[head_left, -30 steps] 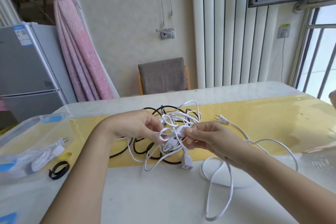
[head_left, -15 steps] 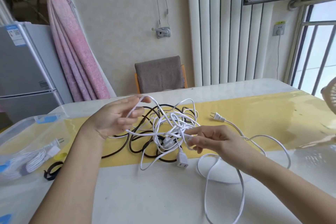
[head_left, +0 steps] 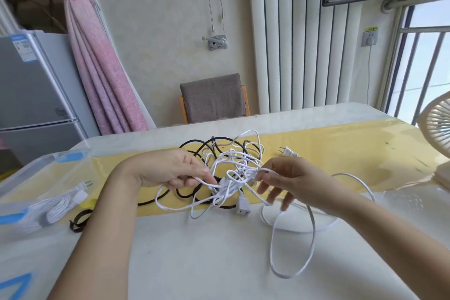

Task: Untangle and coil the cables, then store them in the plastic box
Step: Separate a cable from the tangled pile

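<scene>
White tabletop (head_left: 219, 263), yellow mat (head_left: 341, 153) across its far half, and that's my working surface. Right between the fingertips sits the white cable tangle (head_left: 233, 168), thin cord knotted into many loops and threaded through a black cable (head_left: 194, 146) just beyond the fingers. My left hand (head_left: 168, 168) pinches one white strand, fingers curled onto it. My right hand (head_left: 292, 180) hooks another strand at forefinger and thumb, the other fingers splayed apart. A socket end (head_left: 243, 207) hangs just below the fingers, and a two-pin plug (head_left: 287, 152) lies beyond the right knuckles. One long loop (head_left: 292, 273) trails toward me under the right wrist. The plastic box (head_left: 29, 173) sits well left of the left hand at the table edge, with a coiled white cable (head_left: 56, 207) inside. A fan (head_left: 435, 129) crowds the far right edge. Open tabletop lies on my side of the fingers.
</scene>
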